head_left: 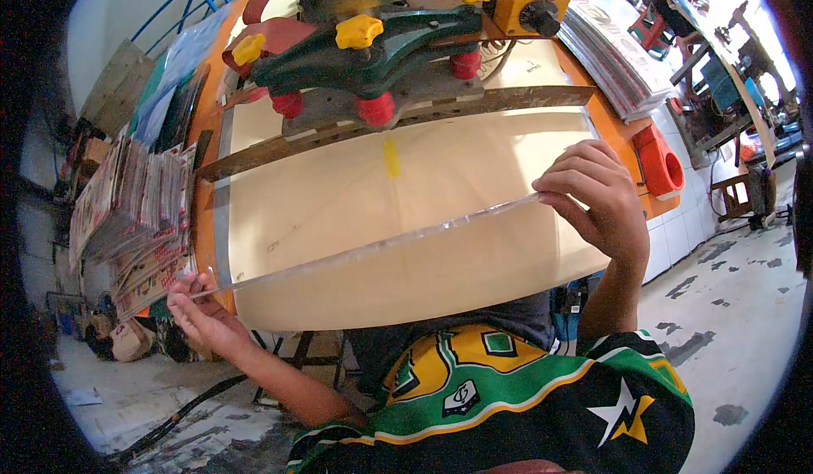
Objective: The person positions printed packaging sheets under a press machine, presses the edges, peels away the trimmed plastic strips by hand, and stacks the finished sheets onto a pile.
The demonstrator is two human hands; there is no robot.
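Observation:
A long, narrow strip of clear plastic [398, 239] is stretched between my two hands, above a pale cream work board [457, 271]. My left hand [203, 315] pinches its lower end just beyond the board's left edge. At the board's right side, my right hand [589, 193] pinches the other end between thumb and fingers. The strip slants up from left to right and looks slightly crumpled. A short yellow tape mark [391, 158] lies on the board beyond the strip.
A dark green press head [398, 55] with yellow knobs stands over a long metal bar [508, 101] across the board. Stacks of printed sheets [140, 195] stand at left, more sheets [614, 55] at right. A red tape dispenser [659, 162] sits at the right edge. Another person [677, 0] is far right.

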